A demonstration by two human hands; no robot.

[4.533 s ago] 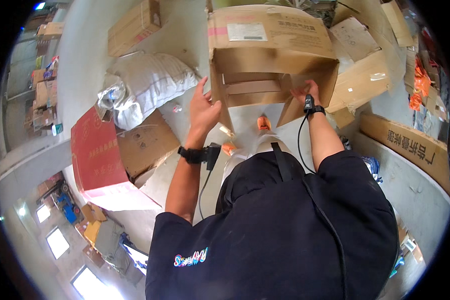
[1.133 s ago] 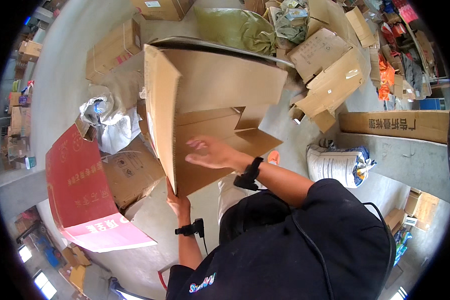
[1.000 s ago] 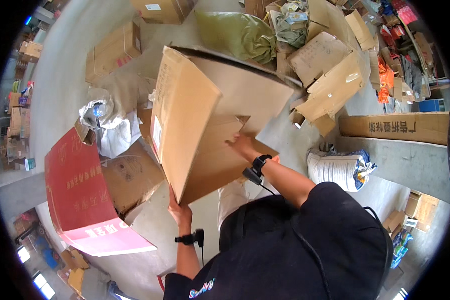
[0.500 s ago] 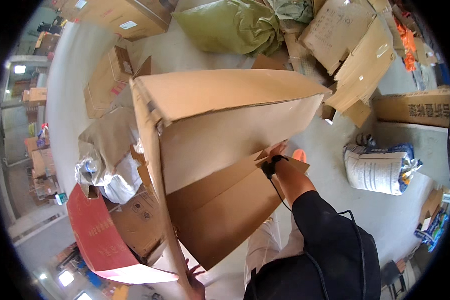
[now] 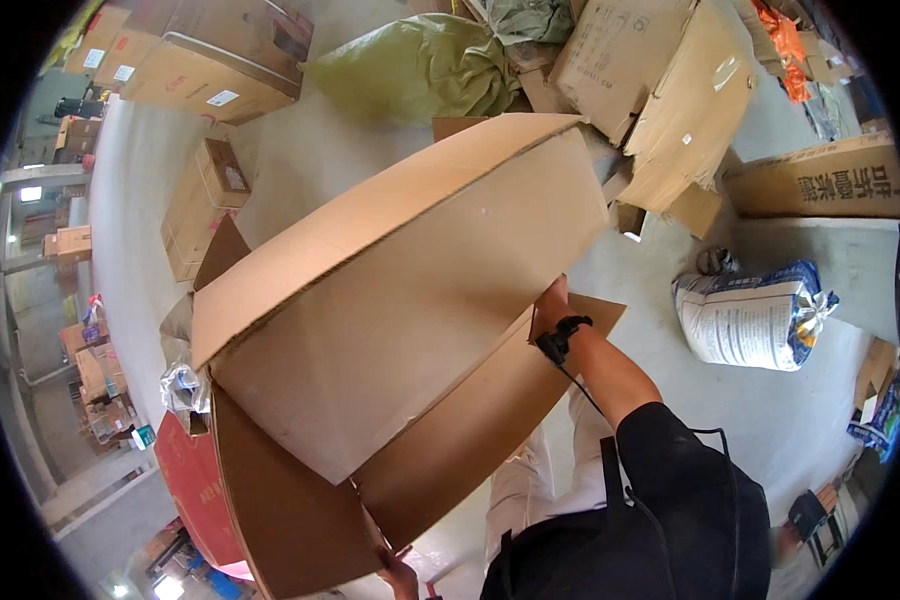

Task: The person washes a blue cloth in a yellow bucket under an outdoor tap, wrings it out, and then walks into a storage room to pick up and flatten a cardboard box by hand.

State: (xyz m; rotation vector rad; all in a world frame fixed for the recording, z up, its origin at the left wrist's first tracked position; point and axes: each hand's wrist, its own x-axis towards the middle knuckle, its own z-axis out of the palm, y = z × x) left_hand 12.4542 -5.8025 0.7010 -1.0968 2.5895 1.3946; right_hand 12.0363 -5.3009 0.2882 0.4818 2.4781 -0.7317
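Note:
A large brown cardboard box [image 5: 420, 300] is tilted in front of me, its flaps spread toward my body. My right hand [image 5: 552, 296] grips it at the right end, where a long flap [image 5: 470, 430] meets the wall; its fingers are partly hidden by the cardboard. Down at the lower edge of the view, my left hand [image 5: 398, 574] is closed on the edge of the left flap [image 5: 285, 490]. A black band with a small device and a cable [image 5: 560, 340] is strapped round my right wrist.
Flattened cardboard [image 5: 685, 110] and a green sack [image 5: 410, 70] lie beyond the box. To the right sits a tied white-and-blue bag [image 5: 745, 315], with a long carton [image 5: 815, 180] behind it. A red carton [image 5: 192, 480] and a smaller brown carton [image 5: 202, 210] stand on the left.
The box has turned, its left end swinging down and nearer to me, and its left flap has folded outward. My left hand's spread fingers have closed on the flap edge.

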